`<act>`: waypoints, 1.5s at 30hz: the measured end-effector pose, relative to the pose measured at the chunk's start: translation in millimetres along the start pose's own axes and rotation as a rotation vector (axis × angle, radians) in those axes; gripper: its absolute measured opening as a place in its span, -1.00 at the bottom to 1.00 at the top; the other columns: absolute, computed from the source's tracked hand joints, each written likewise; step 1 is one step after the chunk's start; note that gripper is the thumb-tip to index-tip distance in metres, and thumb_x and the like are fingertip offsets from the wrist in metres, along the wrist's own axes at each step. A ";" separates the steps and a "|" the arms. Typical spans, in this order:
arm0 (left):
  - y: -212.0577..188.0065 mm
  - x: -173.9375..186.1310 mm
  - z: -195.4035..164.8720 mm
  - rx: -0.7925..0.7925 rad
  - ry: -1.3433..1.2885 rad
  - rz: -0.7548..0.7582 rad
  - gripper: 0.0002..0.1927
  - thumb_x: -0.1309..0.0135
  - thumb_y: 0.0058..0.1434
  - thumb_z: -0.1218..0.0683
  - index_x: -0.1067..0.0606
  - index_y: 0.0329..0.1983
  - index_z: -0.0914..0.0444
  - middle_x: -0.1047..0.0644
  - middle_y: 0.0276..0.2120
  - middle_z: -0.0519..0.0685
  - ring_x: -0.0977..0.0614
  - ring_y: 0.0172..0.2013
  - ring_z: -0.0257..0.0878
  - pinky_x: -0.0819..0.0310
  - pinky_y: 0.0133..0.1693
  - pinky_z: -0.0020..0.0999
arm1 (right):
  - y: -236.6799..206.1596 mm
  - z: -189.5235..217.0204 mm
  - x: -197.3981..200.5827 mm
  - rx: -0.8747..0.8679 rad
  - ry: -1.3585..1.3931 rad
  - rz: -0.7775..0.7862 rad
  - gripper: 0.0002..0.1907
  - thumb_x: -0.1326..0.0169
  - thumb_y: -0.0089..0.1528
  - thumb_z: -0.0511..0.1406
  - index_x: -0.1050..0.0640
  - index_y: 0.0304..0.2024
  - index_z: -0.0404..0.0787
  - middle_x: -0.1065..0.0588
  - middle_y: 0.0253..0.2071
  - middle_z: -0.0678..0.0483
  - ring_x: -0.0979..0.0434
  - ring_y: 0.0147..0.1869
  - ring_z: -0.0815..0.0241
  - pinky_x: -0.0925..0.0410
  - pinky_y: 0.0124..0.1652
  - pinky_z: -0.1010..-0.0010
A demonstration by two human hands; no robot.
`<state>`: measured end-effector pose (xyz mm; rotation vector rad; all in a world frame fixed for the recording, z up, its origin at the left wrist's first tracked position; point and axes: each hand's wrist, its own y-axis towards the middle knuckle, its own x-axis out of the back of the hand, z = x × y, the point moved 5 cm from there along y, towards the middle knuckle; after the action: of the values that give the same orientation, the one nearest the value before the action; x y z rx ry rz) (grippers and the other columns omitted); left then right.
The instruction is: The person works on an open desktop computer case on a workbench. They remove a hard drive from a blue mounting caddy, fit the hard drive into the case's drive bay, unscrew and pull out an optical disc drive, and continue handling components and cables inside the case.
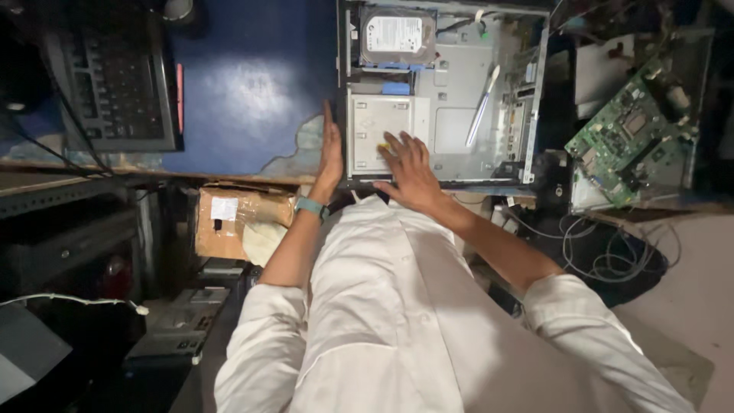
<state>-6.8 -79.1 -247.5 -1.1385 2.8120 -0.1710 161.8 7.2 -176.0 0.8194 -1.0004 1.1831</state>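
Observation:
An open metal computer case (535,84) lies on a blue table (245,76). My left hand (330,149) is flat and upright against the case's left outer wall, fingers together. My right hand (409,164) rests with spread fingers on the silver optical drive (371,126) inside the case. A hard drive (396,34) with a white label sits in the case farther back. A white pen-like tool (482,107) lies on the bare metal floor of the case.
A black keyboard (115,84) lies at the far left of the table. A green circuit board (627,134) rests to the right of the case. A cardboard box (229,222) sits below the table edge. Loose cables (612,252) lie on the floor at right.

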 end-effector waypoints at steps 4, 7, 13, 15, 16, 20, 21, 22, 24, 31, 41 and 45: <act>0.2 36.4 -9.8 0.021 -0.127 -0.054 -0.10 0.58 0.43 -0.41 0.27 0.64 0.21 0.25 0.61 0.08 0.21 0.57 -0.03 0.37 0.48 -0.20 | -0.6 2.9 -12.9 0.002 -0.074 0.133 0.02 -0.14 0.13 0.23 -0.25 0.43 -0.24 -0.02 0.52 -0.17 0.11 0.57 -0.31 0.18 0.42 -0.26; 1.1 34.9 -14.5 -0.124 -0.143 -0.087 -0.17 0.50 0.54 -0.37 0.34 0.63 0.18 0.32 0.62 0.04 0.25 0.60 -0.03 0.41 0.55 -0.19 | -0.5 5.1 -14.3 -0.012 -0.094 0.152 0.03 -0.13 0.14 0.25 -0.24 0.43 -0.23 0.01 0.54 -0.16 0.14 0.59 -0.32 0.19 0.42 -0.27; 19.1 10.4 -7.9 0.006 0.100 0.055 -0.17 0.55 0.51 -0.38 0.31 0.61 0.19 0.31 0.61 0.05 0.30 0.58 -0.06 0.49 0.52 -0.16 | 3.8 6.8 -11.9 -0.019 -0.116 0.145 0.03 -0.14 0.13 0.24 -0.23 0.44 -0.20 0.05 0.56 -0.11 0.15 0.60 -0.30 0.20 0.43 -0.26; 37.7 46.1 -22.2 -0.019 0.062 -0.060 -0.15 0.50 0.50 -0.39 0.25 0.62 0.20 0.27 0.62 0.04 0.28 0.59 -0.08 0.49 0.53 -0.17 | 3.3 8.4 -12.7 -0.032 -0.084 0.153 0.04 -0.15 0.13 0.24 -0.22 0.44 -0.21 0.06 0.55 -0.11 0.17 0.59 -0.30 0.21 0.42 -0.27; 48.5 65.5 -31.0 -0.054 0.021 -0.104 -0.13 0.52 0.48 -0.40 0.25 0.63 0.21 0.26 0.62 0.05 0.26 0.58 -0.08 0.45 0.52 -0.17 | 2.8 8.9 -13.0 -0.040 -0.068 0.159 0.04 -0.15 0.13 0.24 -0.22 0.44 -0.21 0.07 0.55 -0.11 0.17 0.59 -0.31 0.21 0.42 -0.27; 94.9 87.6 -48.4 -0.113 -0.079 -0.152 -0.12 0.55 0.46 -0.38 0.28 0.65 0.22 0.29 0.61 0.05 0.28 0.57 -0.09 0.41 0.50 -0.17 | 1.0 13.7 -13.5 -0.008 -0.098 0.161 0.03 -0.14 0.13 0.21 -0.20 0.45 -0.19 0.06 0.56 -0.12 0.18 0.59 -0.31 0.23 0.42 -0.27; 98.8 63.0 -50.9 -0.258 0.003 -0.084 -0.15 0.49 0.51 -0.36 0.27 0.65 0.21 0.28 0.62 0.01 0.27 0.59 -0.12 0.42 0.54 -0.18 | 0.7 13.1 -14.8 -0.014 -0.099 0.185 0.03 -0.14 0.13 0.21 -0.20 0.46 -0.19 0.06 0.56 -0.12 0.18 0.59 -0.32 0.23 0.41 -0.27; 101.4 37.2 -53.2 -0.407 0.086 -0.016 -0.18 0.43 0.55 -0.33 0.27 0.65 0.19 0.27 0.64 -0.02 0.26 0.62 -0.15 0.43 0.59 -0.19 | 0.8 12.8 -16.2 -0.019 -0.101 0.207 0.03 -0.14 0.12 0.21 -0.19 0.46 -0.19 0.06 0.56 -0.12 0.18 0.59 -0.32 0.23 0.41 -0.28; 111.5 11.3 -39.3 -0.240 0.031 -0.018 -0.22 0.43 0.57 -0.28 0.26 0.63 0.22 0.26 0.63 0.00 0.26 0.60 -0.14 0.41 0.56 -0.21 | 0.8 12.5 -18.0 -0.021 -0.078 0.220 0.03 -0.14 0.12 0.20 -0.19 0.47 -0.17 0.06 0.57 -0.12 0.18 0.60 -0.32 0.23 0.41 -0.26; 136.8 62.7 -50.1 -0.147 -0.004 -0.101 -0.23 0.43 0.58 -0.28 0.22 0.63 0.24 0.24 0.62 -0.01 0.25 0.60 -0.16 0.45 0.54 -0.25 | -7.1 13.7 -17.3 0.026 -0.059 0.138 0.04 -0.20 0.12 0.17 -0.17 0.47 -0.17 0.06 0.56 -0.12 0.14 0.58 -0.34 0.21 0.41 -0.30; 192.8 -11.1 -57.4 -0.208 0.256 0.032 0.04 -0.28 0.30 0.19 0.20 0.59 0.32 -0.07 0.54 0.26 -0.16 0.51 0.03 -0.03 0.48 -0.21 | -14.0 18.1 -21.2 0.041 -0.056 0.207 0.05 -0.25 0.09 0.13 -0.17 0.47 -0.19 0.07 0.56 -0.16 0.14 0.58 -0.35 0.18 0.39 -0.30; 193.5 -8.0 -56.1 -0.225 0.218 0.181 0.16 -0.33 0.16 0.29 0.24 0.59 0.31 -0.05 0.50 0.33 -0.11 0.50 0.10 0.01 0.44 -0.19 | -13.5 17.8 -23.3 0.019 -0.056 0.218 0.07 -0.27 0.05 0.11 -0.17 0.47 -0.17 0.08 0.56 -0.14 0.14 0.58 -0.34 0.18 0.39 -0.30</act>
<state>-141.5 68.3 -219.2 -0.9469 3.1760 0.0405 169.9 -20.0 -191.5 0.7759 -1.1485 1.3629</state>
